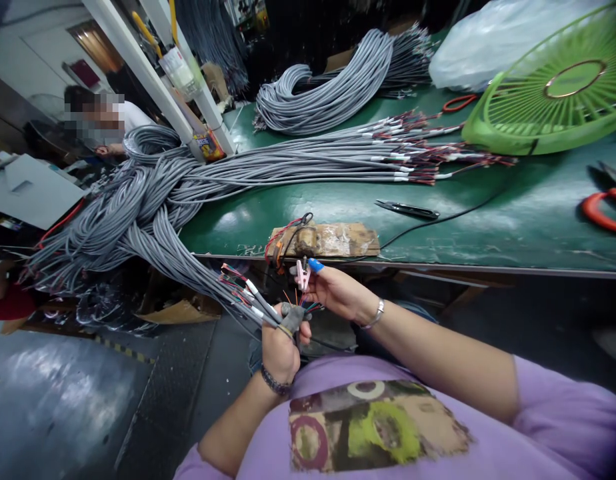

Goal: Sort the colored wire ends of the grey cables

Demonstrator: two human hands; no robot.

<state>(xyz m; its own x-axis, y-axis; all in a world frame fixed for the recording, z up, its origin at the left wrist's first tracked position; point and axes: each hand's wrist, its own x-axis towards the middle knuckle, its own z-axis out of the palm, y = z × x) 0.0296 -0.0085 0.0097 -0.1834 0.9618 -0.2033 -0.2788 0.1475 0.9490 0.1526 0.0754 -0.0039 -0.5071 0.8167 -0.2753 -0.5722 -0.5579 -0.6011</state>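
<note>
My left hand [282, 348], with grey coverings on some fingertips, is closed around the stripped end of a grey cable [255, 313]. Thin coloured wires [302, 301] fan out above its fingers, and other cable ends lie close beside it. My right hand [335, 291], a blue cover on one fingertip, pinches a small pink clip [303, 275] just below the table edge. A wooden block [333, 240] with red and black leads sits on that edge directly above the clip. Which wire, if any, touches the clip cannot be made out.
Long grey cable bundles [288, 160] run across the green table [308, 200]. A coiled bundle [328, 93], a green fan [553, 87], black snips [408, 209] and red-handled scissors [608, 207] lie there too. A person [133, 117] sits at the far left.
</note>
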